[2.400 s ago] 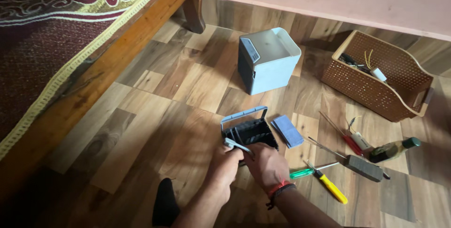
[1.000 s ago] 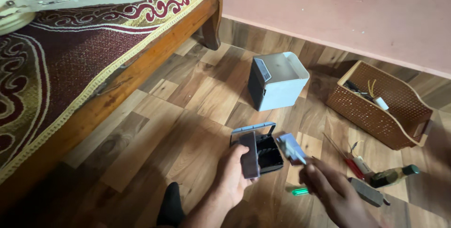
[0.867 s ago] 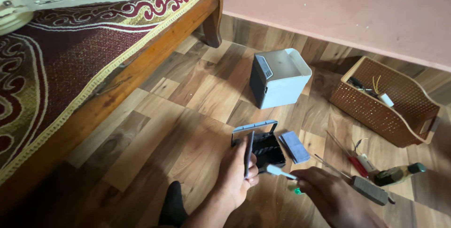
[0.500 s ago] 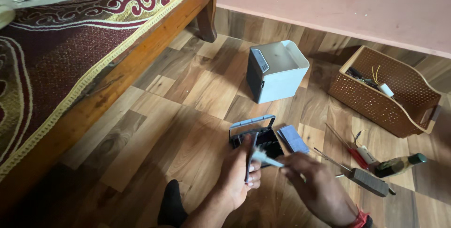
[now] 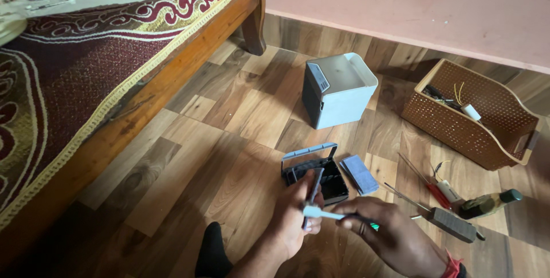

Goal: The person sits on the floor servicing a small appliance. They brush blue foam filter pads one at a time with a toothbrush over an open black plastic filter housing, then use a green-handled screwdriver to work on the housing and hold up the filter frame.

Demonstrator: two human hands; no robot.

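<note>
A pale blue-grey box-shaped device (image 5: 339, 90) is standing on the wooden floor near the wall, between the bed and the brown woven basket. A small rectangular grey label panel (image 5: 318, 77) is sitting on the upper part of its darker side face, tilted with the box. No packages, signs or screens are showing.

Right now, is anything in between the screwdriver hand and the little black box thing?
Nothing visible blocks it. The right hand holds a screwdriver whose pale shaft reaches straight to the left hand, which grips the black part. The grey lid lies off to the side.
</note>
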